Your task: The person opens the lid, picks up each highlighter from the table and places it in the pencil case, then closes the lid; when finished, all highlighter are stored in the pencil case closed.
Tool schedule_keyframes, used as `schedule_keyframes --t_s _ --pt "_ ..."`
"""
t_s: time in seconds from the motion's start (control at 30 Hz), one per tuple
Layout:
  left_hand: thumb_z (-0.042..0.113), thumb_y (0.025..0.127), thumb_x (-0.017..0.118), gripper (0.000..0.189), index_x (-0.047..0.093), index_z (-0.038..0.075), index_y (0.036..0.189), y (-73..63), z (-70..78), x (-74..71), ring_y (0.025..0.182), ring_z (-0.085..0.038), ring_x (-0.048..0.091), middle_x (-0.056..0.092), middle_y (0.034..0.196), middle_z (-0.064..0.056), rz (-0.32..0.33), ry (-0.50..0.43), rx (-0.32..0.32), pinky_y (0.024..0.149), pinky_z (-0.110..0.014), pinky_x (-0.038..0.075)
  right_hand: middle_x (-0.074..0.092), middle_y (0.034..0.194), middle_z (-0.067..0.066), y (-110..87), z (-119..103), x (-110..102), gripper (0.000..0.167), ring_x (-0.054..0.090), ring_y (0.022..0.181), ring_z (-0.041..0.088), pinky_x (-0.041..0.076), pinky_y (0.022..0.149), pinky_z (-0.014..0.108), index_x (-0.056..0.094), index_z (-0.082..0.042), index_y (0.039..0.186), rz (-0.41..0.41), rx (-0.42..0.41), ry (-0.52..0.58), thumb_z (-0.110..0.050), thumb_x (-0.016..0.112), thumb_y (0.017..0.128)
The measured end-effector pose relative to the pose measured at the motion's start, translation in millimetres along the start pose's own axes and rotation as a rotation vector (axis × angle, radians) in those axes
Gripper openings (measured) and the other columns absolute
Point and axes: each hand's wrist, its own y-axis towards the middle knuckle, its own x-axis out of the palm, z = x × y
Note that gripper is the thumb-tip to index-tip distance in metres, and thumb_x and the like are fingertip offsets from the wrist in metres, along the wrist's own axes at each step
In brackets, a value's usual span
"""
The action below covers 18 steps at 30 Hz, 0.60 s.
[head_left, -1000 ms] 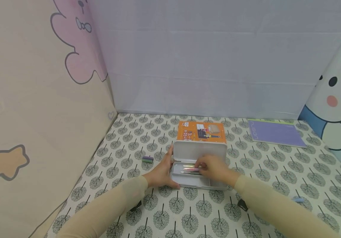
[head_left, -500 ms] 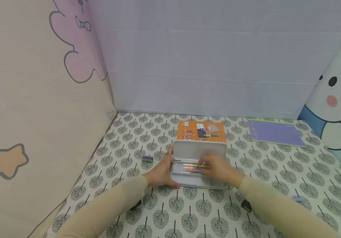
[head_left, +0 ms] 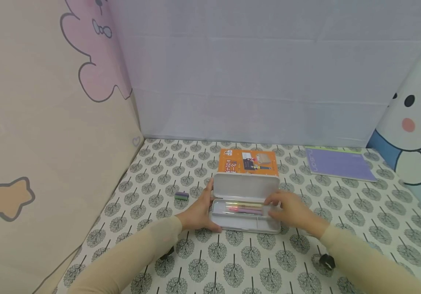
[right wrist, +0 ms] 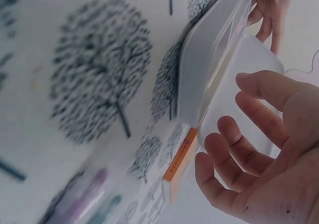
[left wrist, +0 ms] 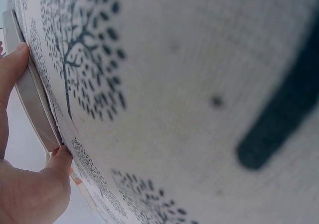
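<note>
An open white pencil case (head_left: 236, 223) lies on the patterned cloth, its lid (head_left: 245, 186) raised at the back. Several slim pens (head_left: 245, 209), with pink, purple and yellowish parts, rest in its rear compartment. My left hand (head_left: 197, 214) holds the case's left end, thumb at the front corner and fingers at the back; the left wrist view shows fingertips against the case's edge (left wrist: 37, 104). My right hand (head_left: 291, 210) hovers at the right end, fingers loosely bent and nothing between them. In the right wrist view, the fingers (right wrist: 232, 157) are spaced apart beside the lid.
An orange box (head_left: 248, 161) stands behind the lid. A small green and purple object (head_left: 181, 196) lies left of the case. The purple notebook (head_left: 340, 163) is at the back right. Blurred purple and teal shapes (right wrist: 82, 199) appear low in the right wrist view.
My right hand has let go of the pens in the rear compartment and moved right, so more of them shows. The left hand has stayed at the case's left end.
</note>
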Motion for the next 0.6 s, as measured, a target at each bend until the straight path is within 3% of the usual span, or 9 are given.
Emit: schedule_keyframes --t_s 0.17,0.33,0.6 --pt "0.037 0.045 0.097 0.162 -0.025 0.027 0.151 0.3 0.3 -0.5 0.142 -0.029 0.032 0.013 0.160 -0.015 -0.001 -0.003 -0.003 0.120 -0.043 0.023 0.061 0.086 0.003 -11.6 16 -10 0.023 0.052 0.070 0.013 0.043 0.057 0.023 0.073 -0.015 0.099 0.039 -0.008 -0.029 -0.012 0.077 0.076" --pt "0.036 0.044 0.097 0.162 -0.026 0.031 0.150 0.6 0.8 -0.7 0.141 -0.028 0.035 0.016 0.159 -0.014 -0.003 -0.014 -0.019 0.120 -0.043 0.024 0.061 0.085 0.000 -24.0 31 -21 0.022 0.051 0.071 0.012 0.042 0.057 0.024 0.073 -0.015 0.098 0.082 -0.044 -0.068 -0.012 0.079 0.077" --pt "0.035 0.045 0.097 0.161 -0.025 0.028 0.151 -0.1 1.0 -0.4 0.138 -0.029 0.038 0.017 0.158 -0.015 -0.010 -0.023 -0.020 0.120 -0.043 0.024 0.061 0.086 0.001 -45.9 52 -35 0.022 0.050 0.069 0.009 0.043 0.056 0.024 0.072 -0.015 0.099 0.072 0.017 -0.093 -0.015 0.078 0.078"
